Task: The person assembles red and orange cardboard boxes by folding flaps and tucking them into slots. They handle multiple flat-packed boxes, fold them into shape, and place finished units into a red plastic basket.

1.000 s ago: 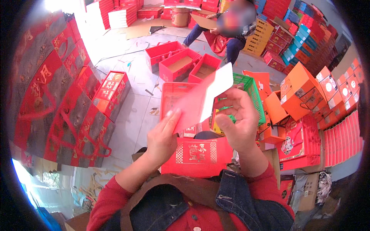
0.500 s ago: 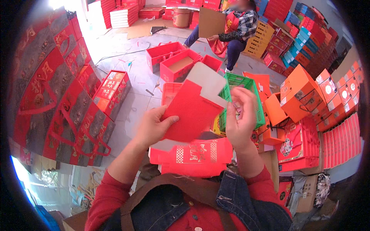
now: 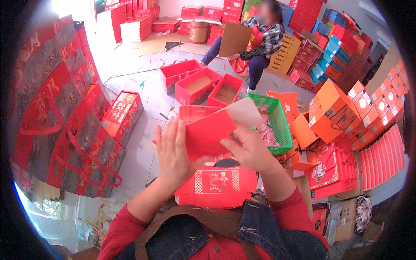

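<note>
In front of my chest I hold a folded red card sheet [image 3: 210, 138] with a pale grey reverse showing at its upper right. My right hand [image 3: 250, 149] pinches its right side, thumb on the red face. At the left edge rests my left hand [image 3: 173, 149], fingers stretched upward and slightly blurred, the thumb along the bottom edge. Below, on my lap, lies a red printed box blank [image 3: 216, 183] with checkered gold patterns. Just beyond the sheet stands a red plastic basket [image 3: 197, 112], partly hidden. Right of it a green basket [image 3: 277, 125] contains small pink packets [image 3: 266, 130].
Open red boxes [image 3: 225, 90] stand ahead on the tiled floor. Red-and-grey gift bags [image 3: 56, 125] line the left, beside a filled box [image 3: 121, 110]. Orange boxes [image 3: 331, 110] crowd the right. A seated person [image 3: 264, 39] holds a brown board [image 3: 234, 40]; stacked cartons stand behind.
The red sheet has tilted and folded over. My right hand, free before, now grips its right side; my left hand has loosened from a pinch to straight fingers. The view has shifted slightly.
</note>
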The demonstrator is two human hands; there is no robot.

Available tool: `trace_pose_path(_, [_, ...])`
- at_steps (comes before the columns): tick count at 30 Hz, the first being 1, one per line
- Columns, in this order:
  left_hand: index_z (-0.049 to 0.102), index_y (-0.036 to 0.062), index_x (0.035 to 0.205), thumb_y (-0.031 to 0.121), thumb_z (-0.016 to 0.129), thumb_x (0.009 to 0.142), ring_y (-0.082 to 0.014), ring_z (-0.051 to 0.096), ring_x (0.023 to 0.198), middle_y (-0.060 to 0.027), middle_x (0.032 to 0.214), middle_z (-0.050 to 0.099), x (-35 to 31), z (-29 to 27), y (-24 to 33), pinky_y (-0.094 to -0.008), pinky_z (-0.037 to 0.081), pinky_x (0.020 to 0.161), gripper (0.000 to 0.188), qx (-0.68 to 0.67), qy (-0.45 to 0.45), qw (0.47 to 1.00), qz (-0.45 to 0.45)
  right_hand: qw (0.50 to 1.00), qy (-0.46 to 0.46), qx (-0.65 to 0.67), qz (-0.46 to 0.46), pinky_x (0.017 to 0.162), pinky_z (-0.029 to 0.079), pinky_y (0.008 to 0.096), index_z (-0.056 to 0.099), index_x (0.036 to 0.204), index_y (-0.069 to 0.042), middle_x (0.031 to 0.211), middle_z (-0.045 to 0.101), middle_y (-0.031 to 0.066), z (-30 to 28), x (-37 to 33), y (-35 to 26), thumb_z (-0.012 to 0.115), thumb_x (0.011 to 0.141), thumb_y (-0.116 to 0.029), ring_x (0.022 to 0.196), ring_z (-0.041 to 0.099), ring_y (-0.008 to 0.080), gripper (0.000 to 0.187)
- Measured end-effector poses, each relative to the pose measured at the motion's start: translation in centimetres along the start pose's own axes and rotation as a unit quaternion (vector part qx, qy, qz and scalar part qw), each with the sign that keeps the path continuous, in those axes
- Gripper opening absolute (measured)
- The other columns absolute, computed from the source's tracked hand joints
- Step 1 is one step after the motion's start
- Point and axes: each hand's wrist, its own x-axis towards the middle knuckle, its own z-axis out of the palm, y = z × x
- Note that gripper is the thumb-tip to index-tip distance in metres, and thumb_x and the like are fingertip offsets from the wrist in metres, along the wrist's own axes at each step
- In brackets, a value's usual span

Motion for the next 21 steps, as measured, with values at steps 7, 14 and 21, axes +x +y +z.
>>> trace_pose_path(7, [0.037,-0.0025,0.13,0.026,0.08,0.064,-0.0339,0.054,0.109,-0.0206,0.119,0.053,0.4,-0.6,1.0,-0.0404,0.043,0.09,0.084,-0.209,-0.154,0.962,-0.088,0.985,-0.102,-0.064,-0.121,0.076,0.045,0.0371,0.053,0.092,0.0,0.088,0.058,0.0169,-0.8,1.0,-2.4,0.06,0.081,-0.008,0.086,0.058,0.0316,0.015])
trace_pose_path(14, [0.039,0.0013,0.125,0.007,0.069,0.078,-0.0231,0.061,0.102,-0.0178,0.109,0.06,-0.5,-0.2,1.2,-0.0321,0.048,0.083,0.056,-0.384,-0.118,0.876,-0.266,0.959,0.259,0.015,-0.115,0.092,0.041,0.0342,0.038,0.125,-0.002,0.122,0.047,0.0154,2.7,-0.8,1.7,0.066,0.079,-0.01,0.109,0.051,0.0247,0.055])
trace_pose_path(21, [0.017,0.0079,0.142,0.004,0.065,0.082,-0.0195,0.057,0.107,-0.0171,0.115,0.056,-4.1,1.7,0.8,-0.0341,0.048,0.087,0.077,-0.501,-0.195,0.785,-0.307,0.929,0.136,0.335,0.083,0.097,0.041,0.0341,0.019,0.141,-0.006,0.134,0.037,0.0147,8.1,-6.0,7.3,0.061,0.078,-0.003,0.12,0.046,0.0225,0.076])
